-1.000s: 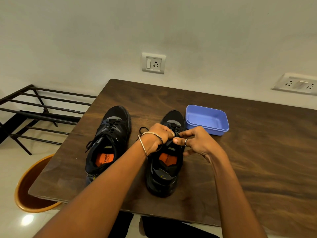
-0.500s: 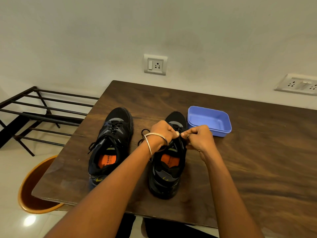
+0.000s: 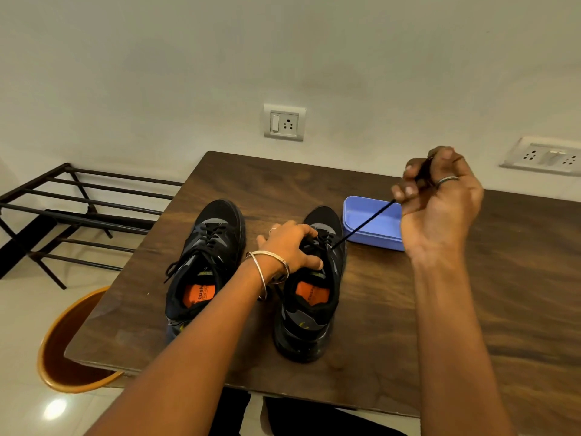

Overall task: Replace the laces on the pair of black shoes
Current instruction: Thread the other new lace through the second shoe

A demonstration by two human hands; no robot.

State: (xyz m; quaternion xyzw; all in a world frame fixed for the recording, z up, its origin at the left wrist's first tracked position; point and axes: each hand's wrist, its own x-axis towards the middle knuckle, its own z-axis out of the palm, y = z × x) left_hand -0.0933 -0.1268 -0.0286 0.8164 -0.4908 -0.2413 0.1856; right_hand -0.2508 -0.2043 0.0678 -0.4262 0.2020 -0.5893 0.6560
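Note:
Two black shoes with orange insoles stand side by side on the dark wooden table [image 3: 471, 309], toes toward the wall. The left shoe [image 3: 204, 262] is laced, its lace ends loose. My left hand [image 3: 292, 247] grips the tongue and lacing area of the right shoe [image 3: 311, 306]. My right hand [image 3: 437, 196] is raised above and to the right, pinching a black lace [image 3: 364, 221] that runs taut from the right shoe's eyelets up to my fingers.
A blue plastic tray [image 3: 361, 212] sits just right of the right shoe, under the stretched lace. An orange bin [image 3: 63, 357] stands on the floor at the table's left corner. A black metal rack [image 3: 63, 209] is further left. Wall sockets [image 3: 284, 122] are behind.
My right hand has pulled away from the shoe, up and to the right, drawing the lace out taut. My left hand stays on the right shoe.

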